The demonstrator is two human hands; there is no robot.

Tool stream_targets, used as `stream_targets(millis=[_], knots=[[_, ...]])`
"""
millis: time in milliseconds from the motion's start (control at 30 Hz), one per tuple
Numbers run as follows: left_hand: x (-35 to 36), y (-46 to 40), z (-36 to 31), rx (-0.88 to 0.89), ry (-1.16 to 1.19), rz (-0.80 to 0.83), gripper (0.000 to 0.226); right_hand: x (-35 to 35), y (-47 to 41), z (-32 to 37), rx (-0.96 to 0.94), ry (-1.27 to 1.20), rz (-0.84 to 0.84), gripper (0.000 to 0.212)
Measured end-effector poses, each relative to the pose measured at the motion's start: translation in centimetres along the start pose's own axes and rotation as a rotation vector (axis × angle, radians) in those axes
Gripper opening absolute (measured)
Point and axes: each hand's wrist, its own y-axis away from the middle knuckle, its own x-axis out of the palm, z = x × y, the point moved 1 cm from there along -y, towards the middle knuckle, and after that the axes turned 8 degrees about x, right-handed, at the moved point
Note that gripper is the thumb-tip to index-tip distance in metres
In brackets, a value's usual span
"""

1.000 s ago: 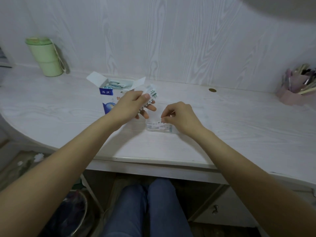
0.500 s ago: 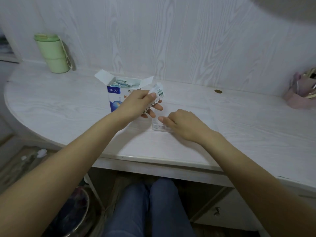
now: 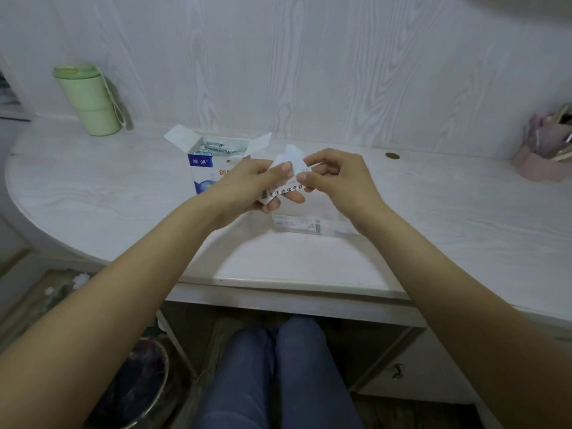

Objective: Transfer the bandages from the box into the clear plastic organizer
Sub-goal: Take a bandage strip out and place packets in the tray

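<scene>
Nearest, under the desk edge, the person's knees (image 3: 275,373) in blue trousers show, with a dark waste bin (image 3: 139,388) to their left and a drawer knob (image 3: 398,371) to their right. Both bare forearms reach forward over the white wood-grain desk (image 3: 309,267).

Just past the desk's front part lies the clear plastic organizer (image 3: 312,226), flat on the surface and partly hidden under the right wrist; a few printed strips show through its wall, though how many I cannot tell.

Above it, both hands meet over a small stack of bandages (image 3: 288,168) in white printed wrappers. The left hand (image 3: 250,187) holds the stack from below and the side, thumb pressed on top and fingers curled beneath. The right hand (image 3: 334,178) pinches the upper edge of the top wrapper between thumb and forefinger, the other fingers loosely bent.

Behind the left hand stands the box (image 3: 204,162), white and blue, its flaps folded open, with more wrapped bandages visible inside.

Farther back, a green lidded cup (image 3: 88,99) stands at the left by the wall, a small round brass cap (image 3: 392,155) sits in the desk to the right, and a pink holder (image 3: 541,159) with pens stands at the far right edge.
</scene>
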Motion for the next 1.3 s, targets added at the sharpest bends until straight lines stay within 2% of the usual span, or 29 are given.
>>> stream_targets(millis=[67,133,233,367,800,1000,1300], knots=[[0.1,-0.1,0.0,-0.024,-0.002,-0.004,0.032,0.0,-0.1,-0.3,0.028,0.009,-0.034,0.019],[-0.1,-0.3,0.3,-0.026,-0.096,-0.105,0.032,-0.2,-0.2,-0.9,0.061,0.083,-0.05,0.013],[-0.5,-0.5,0.7,0.047,-0.258,-0.28,0.033,-0.8,-0.1,-1.8,0.119,0.178,-0.071,0.008],[-0.6,-0.6,0.5,0.138,-0.371,-0.369,0.032,-0.9,0.0,-2.2,0.118,0.39,-0.088,0.012],[0.2,-0.9,0.4,0.071,-0.383,-0.282,0.031,1.3,-0.6,-1.5,0.001,0.982,0.044,0.019],[0.3,-0.7,0.4,0.036,-0.307,-0.25,0.025,1.2,-0.7,-1.3,-0.085,1.016,0.175,0.02],[0.5,-0.4,0.0,0.032,-0.114,-0.249,0.008,-0.2,-0.3,-1.2,-0.035,0.913,0.176,0.016]])
